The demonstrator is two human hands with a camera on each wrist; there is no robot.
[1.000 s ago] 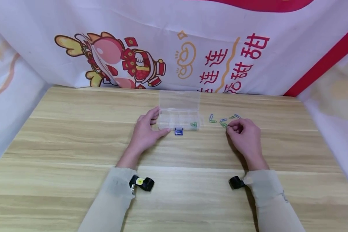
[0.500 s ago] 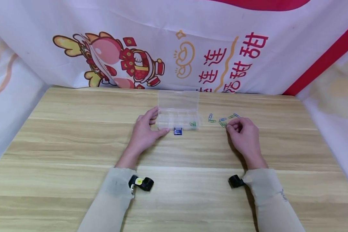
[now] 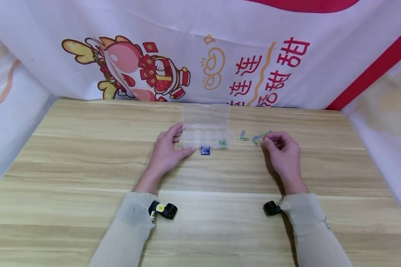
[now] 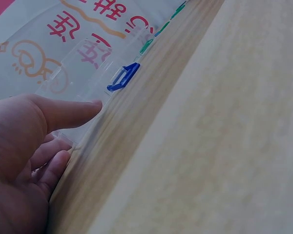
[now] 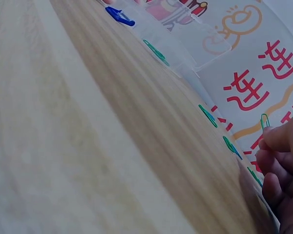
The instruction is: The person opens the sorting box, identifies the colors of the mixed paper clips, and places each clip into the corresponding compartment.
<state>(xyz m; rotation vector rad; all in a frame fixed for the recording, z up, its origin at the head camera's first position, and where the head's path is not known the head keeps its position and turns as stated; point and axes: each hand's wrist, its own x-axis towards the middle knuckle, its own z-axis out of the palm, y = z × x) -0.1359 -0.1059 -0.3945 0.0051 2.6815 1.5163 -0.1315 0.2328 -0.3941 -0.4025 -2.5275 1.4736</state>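
Observation:
A clear plastic compartment box (image 3: 194,136) stands on the table with its lid raised and its blue latch (image 3: 205,150) toward me. My left hand (image 3: 167,150) grips the box's left end, thumb at the front edge and fingers at the side. Green paper clips (image 3: 222,142) lie in the front right compartment. Between thumb and forefinger, my right hand (image 3: 284,152) pinches a green paper clip (image 5: 264,119), lifted off the table. Beneath and left of that hand are loose paper clips, among them a blue one (image 3: 243,134) and a green one (image 3: 255,142); the hand partly covers others.
The wooden table (image 3: 207,222) runs back to a white printed cloth (image 3: 254,22) behind the box. More cloth hangs at both sides. Small black cameras (image 3: 272,208) sit on both wrists.
My right hand has lifted slightly away from me, and a green paper clip now rises from its fingertips. My left hand and the box stay where they were.

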